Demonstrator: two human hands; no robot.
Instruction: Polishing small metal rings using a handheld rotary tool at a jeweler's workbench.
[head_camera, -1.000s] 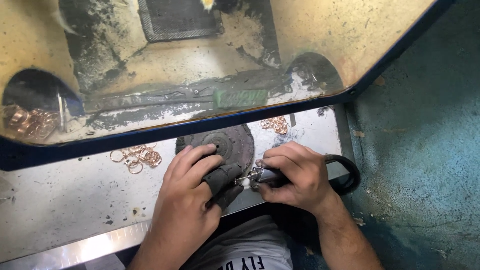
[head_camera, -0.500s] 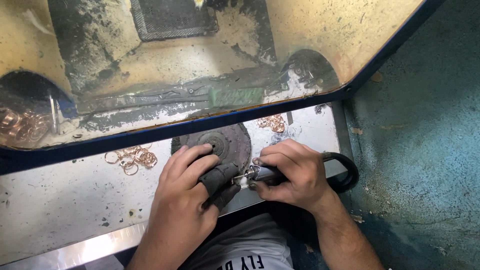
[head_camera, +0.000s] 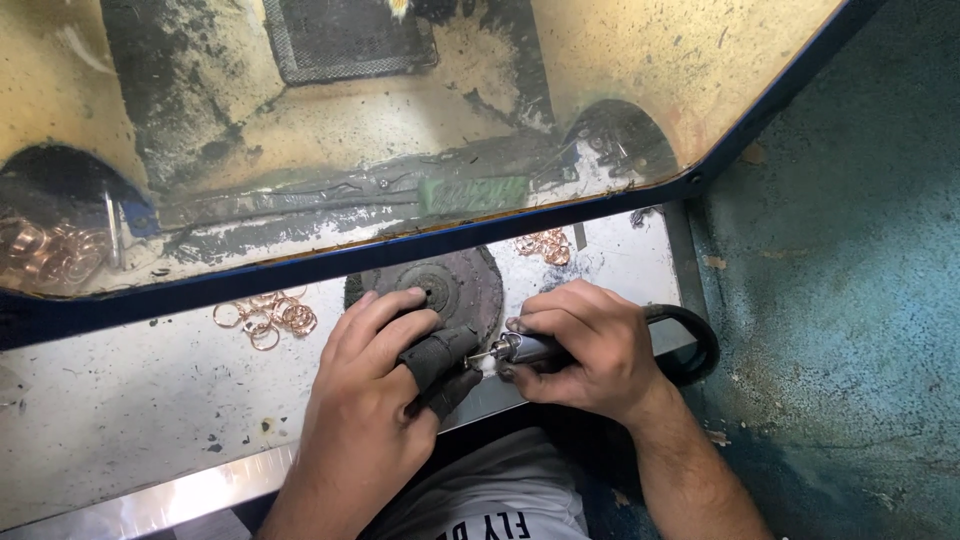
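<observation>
Loosely heaped copper rings (head_camera: 268, 317) lie left of dark disc (head_camera: 437, 287) on metal bench (head_camera: 120, 400). Right hand (head_camera: 580, 345) clamped on rotary handpiece (head_camera: 520, 350), tip against small piece pinched in left hand (head_camera: 375, 400), sheathed fingertips (head_camera: 440, 355) together.

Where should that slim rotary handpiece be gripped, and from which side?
Grip the rotary handpiece along its grey barrel, behind the metal tip, coming from the right, as the right hand does. It lies roughly level, tip pointing left toward the left hand and its black-covered fingers; its black hose trails right.
</observation>
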